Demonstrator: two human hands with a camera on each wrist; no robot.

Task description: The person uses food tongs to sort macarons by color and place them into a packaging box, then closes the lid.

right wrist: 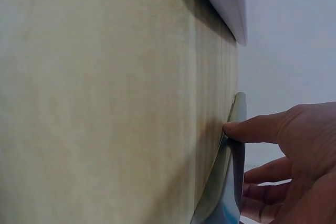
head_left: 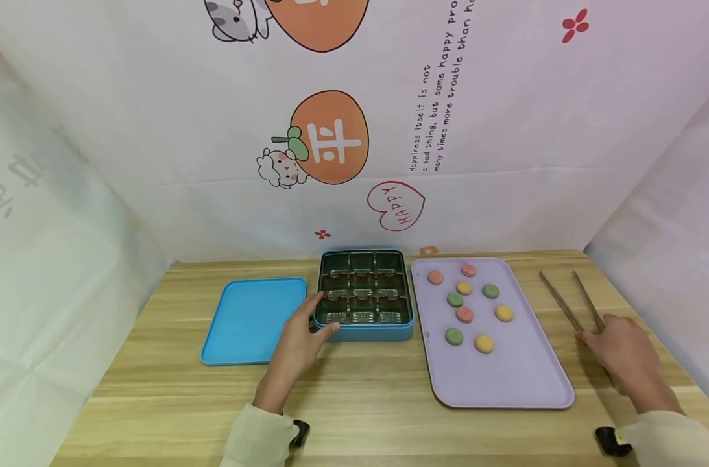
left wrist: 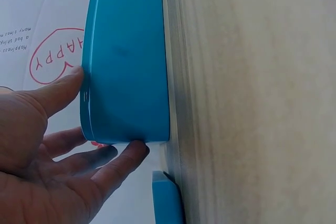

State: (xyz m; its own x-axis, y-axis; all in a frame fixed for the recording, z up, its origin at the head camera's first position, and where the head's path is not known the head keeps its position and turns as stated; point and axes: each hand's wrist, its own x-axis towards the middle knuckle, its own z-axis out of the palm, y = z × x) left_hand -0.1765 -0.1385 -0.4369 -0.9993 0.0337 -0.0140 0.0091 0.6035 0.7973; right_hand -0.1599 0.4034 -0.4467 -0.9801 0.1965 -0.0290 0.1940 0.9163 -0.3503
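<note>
Currently two hands at work over one wooden worktop point(head_left: 366, 408). Left hand point(head_left: 300, 337) at the blue box point(head_left: 362, 333), on its eight o'clock corner: fingers spread, thumb on the front rim, others against the left side. Box holds one insert, nine compartments, three rows of three. One blue lid point(head_left: 255, 321) lies flat just beside it, at nine o'clock.

One lilac tray point(head_left: 500, 383) at three o'clock from the box. On it nine round pieces: three pink point(head_left: 464, 314), three green point(head_left: 454, 336), three yellow point(head_left: 484, 344), all toward the tray's twelve o'clock half.

Right hand point(head_left: 623, 350) at the tray's three o'clock; fingers pinching one pair of tongs point(head_left: 562, 303), two arms, tips apart, pointing to eleven o'clock. Backdrop point(head_left: 506, 214) behind: one red heart outline point(head_left: 396, 205).
</note>
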